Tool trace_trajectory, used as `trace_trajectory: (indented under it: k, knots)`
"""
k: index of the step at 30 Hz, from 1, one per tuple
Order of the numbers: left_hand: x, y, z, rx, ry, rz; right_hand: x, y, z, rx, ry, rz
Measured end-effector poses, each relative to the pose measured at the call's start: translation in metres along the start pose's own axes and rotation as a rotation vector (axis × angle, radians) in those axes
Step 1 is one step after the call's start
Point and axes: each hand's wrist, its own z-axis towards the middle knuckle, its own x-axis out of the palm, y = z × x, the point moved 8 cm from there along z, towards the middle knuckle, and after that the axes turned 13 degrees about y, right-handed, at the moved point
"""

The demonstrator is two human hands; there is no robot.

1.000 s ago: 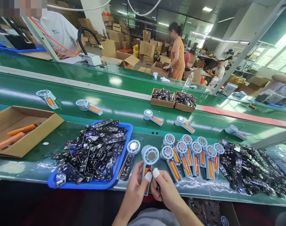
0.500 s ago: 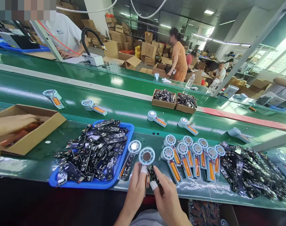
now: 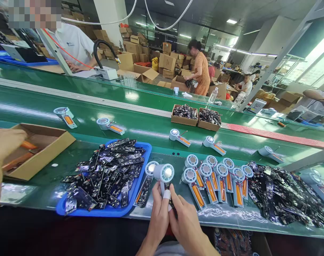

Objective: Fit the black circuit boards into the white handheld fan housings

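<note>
Near the front edge of the bench, my left hand (image 3: 158, 209) is closed around the handle of a light-blue handheld fan (image 3: 159, 173), its round head tilted up. My right hand (image 3: 187, 218) pinches a narrow black circuit board (image 3: 167, 186) against that handle; fingers cover most of the board. White wraps show on fingertips. Just left lies another fan, its handle covered by a black circuit board (image 3: 144, 192). Further left, a blue tray (image 3: 116, 212) is heaped with boards. Several fans (image 3: 206, 186) with orange inserts in open handles lie to my right.
A co-worker's hand (image 3: 11, 140) reaches into a cardboard box (image 3: 48, 156) at left. More boards (image 3: 279, 195) are piled at right. Spaced fans (image 3: 110, 126) lie on the green belt (image 3: 140, 131), with two small boxes of boards (image 3: 184, 122) beyond. People stand and sit behind.
The held fan's head has turned sideways and its handle tipped, with my hands closer together around handle and board. The co-worker's hand at left has drawn back toward the box's left side, with an orange piece beneath.
</note>
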Motion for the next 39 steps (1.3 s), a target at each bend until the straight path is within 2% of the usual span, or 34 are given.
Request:
trace_trajectory:
  k: [3, 7, 9, 13, 16, 19, 21, 23, 25, 27, 29, 32, 35, 39]
  knots:
    - [0.003, 0.004, 0.003, -0.026, 0.024, -0.056, -0.004, 0.003, 0.001, -0.034, 0.043, -0.036]
    - [0.006, 0.007, 0.002, -0.026, 0.047, -0.076, 0.001, 0.000, -0.002, 0.050, 0.110, -0.301]
    - [0.007, 0.011, 0.002, -0.036, 0.076, -0.076, 0.003, 0.001, -0.003, 0.052, 0.100, -0.390]
    - [0.002, 0.024, 0.004, -0.099, 0.052, -0.094, 0.003, 0.001, 0.001, 0.003, -0.069, -0.397]
    - [-0.001, 0.024, 0.007, -0.093, 0.044, -0.047, 0.008, -0.006, 0.005, -0.031, -0.198, -0.337]
    - [0.002, 0.006, 0.012, -0.013, 0.137, 0.109, 0.018, -0.021, 0.006, 0.010, -0.254, -0.311]
    - [-0.002, -0.016, 0.013, 0.107, 0.151, 0.309, 0.022, -0.033, 0.006, 0.031, -0.282, -0.301]
    - [-0.014, -0.041, 0.013, 0.225, 0.060, 0.597, 0.023, -0.045, 0.008, 0.061, -0.309, -0.327]
    - [-0.031, -0.057, 0.013, 0.236, -0.082, 0.883, 0.023, -0.056, 0.013, 0.099, -0.320, -0.379]
    - [-0.047, -0.060, 0.015, 0.152, -0.192, 1.043, 0.024, -0.064, 0.021, 0.123, -0.295, -0.428]
    - [-0.056, -0.054, 0.018, 0.080, -0.214, 1.071, 0.028, -0.065, 0.029, 0.103, -0.241, -0.458]
    - [-0.059, -0.045, 0.023, 0.042, -0.204, 1.040, 0.033, -0.058, 0.040, 0.047, -0.164, -0.507]
    - [-0.058, -0.040, 0.028, 0.038, -0.192, 0.963, 0.027, -0.049, 0.050, 0.070, -0.124, -0.564]
    - [-0.060, -0.038, 0.036, 0.049, -0.197, 0.804, 0.019, -0.041, 0.063, 0.088, -0.017, -0.443]
